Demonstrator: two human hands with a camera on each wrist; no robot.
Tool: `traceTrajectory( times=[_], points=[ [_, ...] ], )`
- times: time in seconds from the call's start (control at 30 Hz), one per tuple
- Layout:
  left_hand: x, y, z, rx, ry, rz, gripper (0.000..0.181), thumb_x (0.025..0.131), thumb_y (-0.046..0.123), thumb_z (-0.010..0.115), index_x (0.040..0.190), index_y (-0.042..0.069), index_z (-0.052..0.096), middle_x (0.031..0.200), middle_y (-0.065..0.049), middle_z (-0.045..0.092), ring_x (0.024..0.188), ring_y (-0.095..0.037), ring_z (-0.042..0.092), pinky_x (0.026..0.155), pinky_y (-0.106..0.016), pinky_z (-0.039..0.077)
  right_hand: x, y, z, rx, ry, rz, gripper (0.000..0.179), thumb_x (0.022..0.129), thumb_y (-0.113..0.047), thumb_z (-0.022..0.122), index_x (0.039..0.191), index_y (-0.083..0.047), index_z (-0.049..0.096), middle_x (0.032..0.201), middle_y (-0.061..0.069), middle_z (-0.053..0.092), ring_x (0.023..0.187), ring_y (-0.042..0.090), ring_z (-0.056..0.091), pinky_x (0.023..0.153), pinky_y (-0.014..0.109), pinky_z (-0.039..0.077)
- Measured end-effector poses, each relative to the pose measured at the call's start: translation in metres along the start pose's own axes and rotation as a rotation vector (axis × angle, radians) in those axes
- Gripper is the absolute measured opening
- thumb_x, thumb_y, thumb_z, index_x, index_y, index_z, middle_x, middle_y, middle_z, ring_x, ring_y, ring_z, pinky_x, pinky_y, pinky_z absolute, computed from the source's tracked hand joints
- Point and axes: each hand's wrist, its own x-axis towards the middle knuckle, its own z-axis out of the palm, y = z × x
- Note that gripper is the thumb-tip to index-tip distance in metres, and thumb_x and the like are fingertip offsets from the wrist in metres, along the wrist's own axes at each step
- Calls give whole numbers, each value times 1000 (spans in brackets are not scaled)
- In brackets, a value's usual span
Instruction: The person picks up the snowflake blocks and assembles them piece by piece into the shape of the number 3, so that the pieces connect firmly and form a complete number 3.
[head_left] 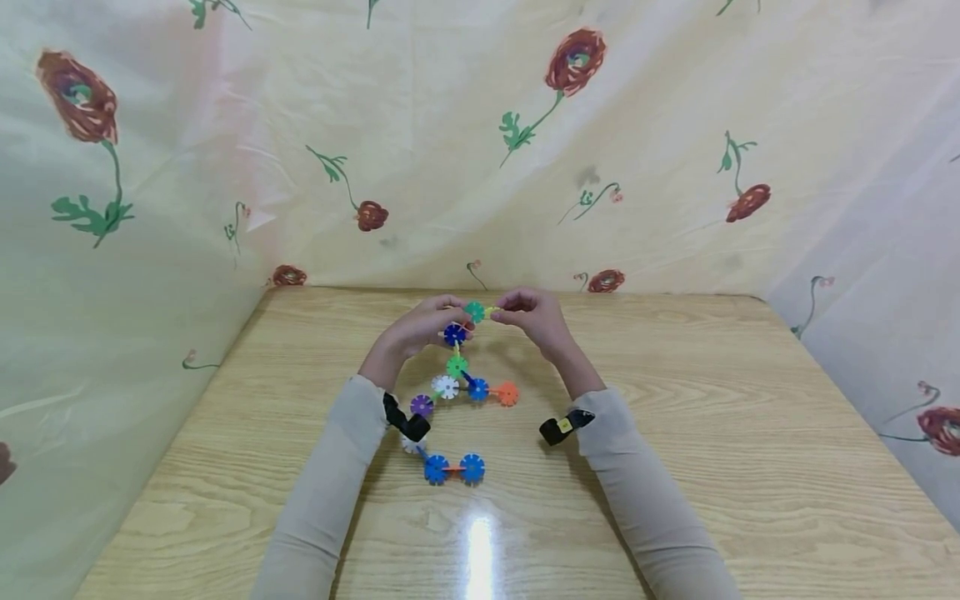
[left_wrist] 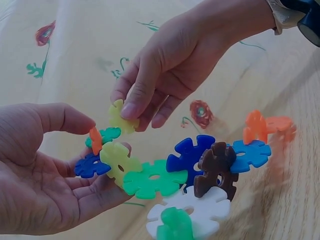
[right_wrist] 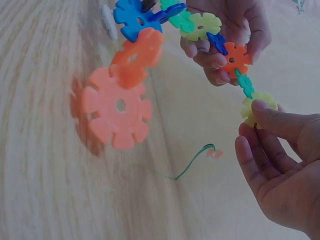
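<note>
Near the table's far edge, my right hand (head_left: 538,317) pinches a yellow notched plastic disc (right_wrist: 267,99) between thumb and fingers. This disc joins a teal green disc (head_left: 474,312) at the upper end of a chain of interlocking flower-shaped discs. My left hand (head_left: 420,327) pinches the chain at an orange disc (right_wrist: 236,61), beside a dark blue disc (head_left: 454,335). From there the chain runs toward me through a light green disc (head_left: 457,367). A side branch has a blue disc (head_left: 478,389) and ends in orange (head_left: 508,394); white (head_left: 446,386) and purple discs (head_left: 422,406) continue left.
Closer to me lie two blue discs (head_left: 472,468) joined by an orange one, with a white disc (head_left: 411,445) partly hidden behind the left wrist camera (head_left: 408,423). The wooden table (head_left: 712,433) meets a flowered cloth (head_left: 450,125) at the back and sides.
</note>
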Motion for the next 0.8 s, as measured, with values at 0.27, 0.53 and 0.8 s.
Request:
traceTrajectory(
  times=[0.27, 0.53, 0.8],
  points=[
    [-1, 0, 2, -22, 0, 10, 27, 104, 18, 54, 127, 3, 56, 115, -16, 66, 116, -41, 63, 96, -48, 56, 0, 1, 0, 26, -6, -16, 16, 88, -4, 79, 98, 5, 71, 84, -8, 71, 82, 11, 66, 78, 27, 57],
    [2, 0, 5, -118, 34, 1, 27, 105, 13, 54, 128, -1, 54, 100, -8, 64, 94, -26, 72, 107, -56, 48, -1, 1, 2, 16, -20, -28, 14, 87, -5, 80, 96, 3, 73, 88, -4, 73, 85, 11, 69, 78, 23, 59],
    [1, 0, 7, -120, 64, 8, 25, 104, 12, 57, 126, 0, 56, 99, -7, 66, 102, -31, 72, 106, -55, 50, -2, -2, 2, -23, -25, -74, 16, 88, -5, 79, 98, 6, 73, 93, 6, 74, 86, 11, 69, 76, 23, 59]
  ],
)
